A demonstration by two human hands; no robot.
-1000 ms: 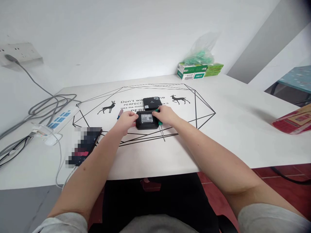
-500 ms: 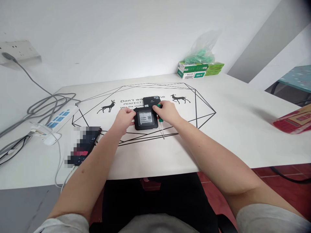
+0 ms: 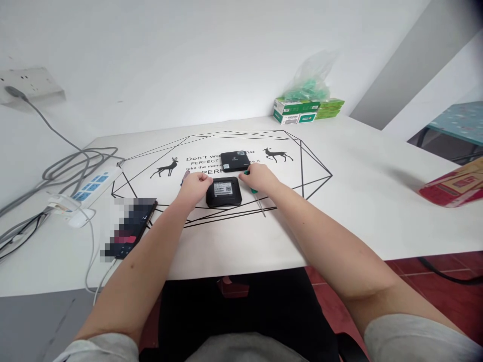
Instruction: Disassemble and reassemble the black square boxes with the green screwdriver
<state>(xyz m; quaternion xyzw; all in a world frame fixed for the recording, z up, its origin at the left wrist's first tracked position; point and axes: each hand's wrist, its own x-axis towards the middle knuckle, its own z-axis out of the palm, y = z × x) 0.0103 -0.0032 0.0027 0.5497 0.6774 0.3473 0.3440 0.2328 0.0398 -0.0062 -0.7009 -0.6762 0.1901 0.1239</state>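
One green-handled screwdriver (image 3: 254, 191) (right hand (image 3: 261, 179))

Light-grey short sleeves on both arms: left sleeve (image 3: 101, 347) creased around its opening, right sleeve (image 3: 409, 342) smoother, wide-cut, hem near elbow. Light-grey, plain-looking shirt front (image 3: 247, 349) — only rounded strip at bottom edge visible. Black, matte-looking fabric trousers (image 3: 289, 311) over both thighs, seam detail too dark to read. Forearms uncovered, small spot on left one (image 3: 132, 266). Left hand (image 3: 194, 187) and right hand (image 3: 262, 178) — both bare, ungloved.
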